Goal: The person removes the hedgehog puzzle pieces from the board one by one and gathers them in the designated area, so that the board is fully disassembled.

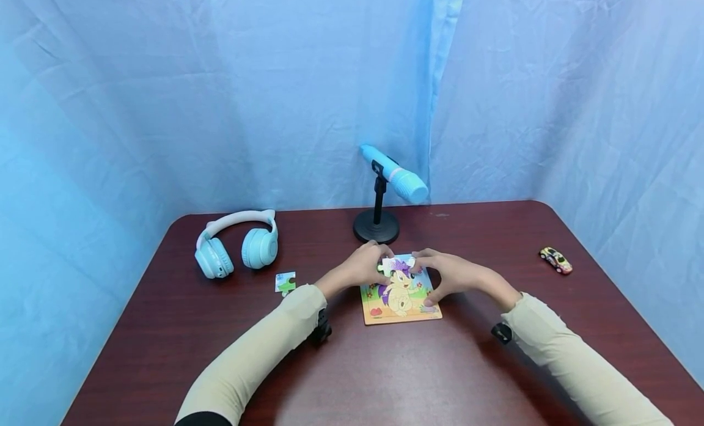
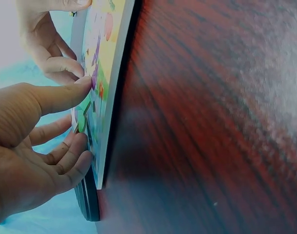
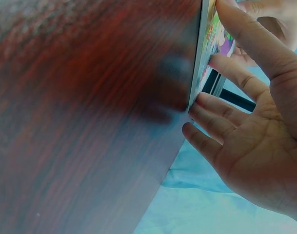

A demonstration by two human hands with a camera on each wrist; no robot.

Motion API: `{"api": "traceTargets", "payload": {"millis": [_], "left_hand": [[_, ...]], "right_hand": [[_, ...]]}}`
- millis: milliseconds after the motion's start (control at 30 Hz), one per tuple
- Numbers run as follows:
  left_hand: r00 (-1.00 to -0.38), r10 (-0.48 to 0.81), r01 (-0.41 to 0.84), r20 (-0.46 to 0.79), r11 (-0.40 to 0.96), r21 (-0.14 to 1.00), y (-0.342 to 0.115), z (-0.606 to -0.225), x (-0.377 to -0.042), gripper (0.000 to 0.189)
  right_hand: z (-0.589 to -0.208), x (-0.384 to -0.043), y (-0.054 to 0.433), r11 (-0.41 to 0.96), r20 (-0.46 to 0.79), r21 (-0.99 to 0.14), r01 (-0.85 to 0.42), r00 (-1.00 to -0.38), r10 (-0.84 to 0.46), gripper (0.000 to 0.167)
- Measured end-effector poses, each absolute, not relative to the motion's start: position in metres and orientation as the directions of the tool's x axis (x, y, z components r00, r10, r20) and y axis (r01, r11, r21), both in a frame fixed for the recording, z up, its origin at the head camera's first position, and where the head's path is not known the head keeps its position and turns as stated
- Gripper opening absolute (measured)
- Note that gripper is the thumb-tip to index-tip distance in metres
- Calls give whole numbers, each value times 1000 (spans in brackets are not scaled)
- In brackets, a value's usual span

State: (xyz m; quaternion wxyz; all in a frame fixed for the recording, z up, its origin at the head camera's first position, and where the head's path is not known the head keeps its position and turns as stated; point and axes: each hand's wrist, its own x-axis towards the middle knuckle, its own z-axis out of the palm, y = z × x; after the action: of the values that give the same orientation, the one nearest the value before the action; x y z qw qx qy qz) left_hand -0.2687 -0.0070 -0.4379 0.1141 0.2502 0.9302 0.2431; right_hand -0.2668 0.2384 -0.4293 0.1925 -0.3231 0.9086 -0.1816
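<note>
The puzzle [image 1: 399, 305] lies on the table [image 1: 401, 377], in front of the mic stand [image 1: 376, 227], one piece [image 1: 392, 265] sitting raised at its top. The left hand [image 1: 363, 264] bends round that piece — whether it pinches it, I can't tell. The right hand [image 1: 456, 273] spreads loosely at the right edge — grasping nothing.

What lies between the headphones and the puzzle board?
In the head view, a loose piece nearer the headphones, then the left hand, over the left edge of the puzzle board.
</note>
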Motion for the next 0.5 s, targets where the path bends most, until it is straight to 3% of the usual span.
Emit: {"api": "traceTargets", "payload": {"millis": [500], "left_hand": [[-831, 556, 507, -17, 770, 387, -8, -437, -269, 48]], "right_hand": [[-431, -269, 239, 726, -230, -449, -521, -717, -658, 57]]}}
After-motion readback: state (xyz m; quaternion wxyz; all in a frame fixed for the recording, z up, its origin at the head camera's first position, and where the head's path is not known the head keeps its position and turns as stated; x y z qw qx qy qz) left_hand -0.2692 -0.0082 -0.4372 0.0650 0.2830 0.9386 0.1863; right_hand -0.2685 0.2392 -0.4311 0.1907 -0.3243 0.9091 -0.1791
